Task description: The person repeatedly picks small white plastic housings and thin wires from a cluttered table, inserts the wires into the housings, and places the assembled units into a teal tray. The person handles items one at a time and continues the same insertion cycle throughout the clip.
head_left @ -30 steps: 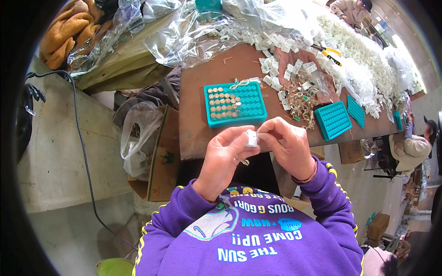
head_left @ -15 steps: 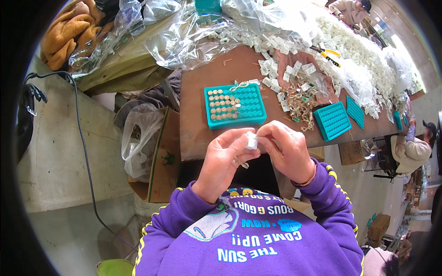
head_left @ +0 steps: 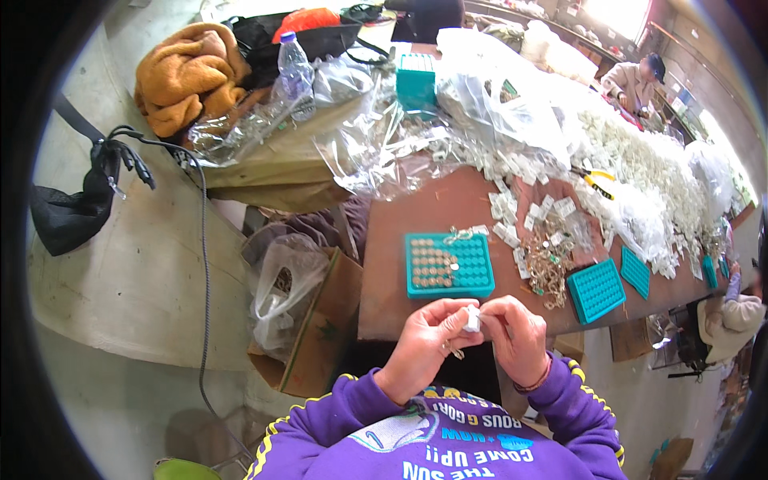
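My left hand [head_left: 428,346] pinches a small white plastic piece [head_left: 472,319] between thumb and fingers, just off the table's front edge. My right hand [head_left: 518,340] has its thumb and fingertips closed at the right side of that piece; anything else between them is too small to make out. Below the left fingers dangles a thin, pale loop [head_left: 454,350]. Beyond the hands, a teal tray [head_left: 450,293] lies on the brown table, its left part filled with rows of small round tan pieces [head_left: 433,272]. A pale cord [head_left: 466,234] rests on its far edge.
A tangled heap of cords [head_left: 549,268] lies right of the tray, beside white plastic pieces [head_left: 504,208]. Two teal trays [head_left: 596,292] [head_left: 635,272] sit farther right. Yellow-handled pliers [head_left: 594,182] lie behind. A cardboard box [head_left: 308,352] stands at the left; co-workers [head_left: 636,84] are at the right.
The view has tilted up and shifted left, so the table and hands appear lower and farther right. Both hands stay together at the white piece, with little change in their hold.
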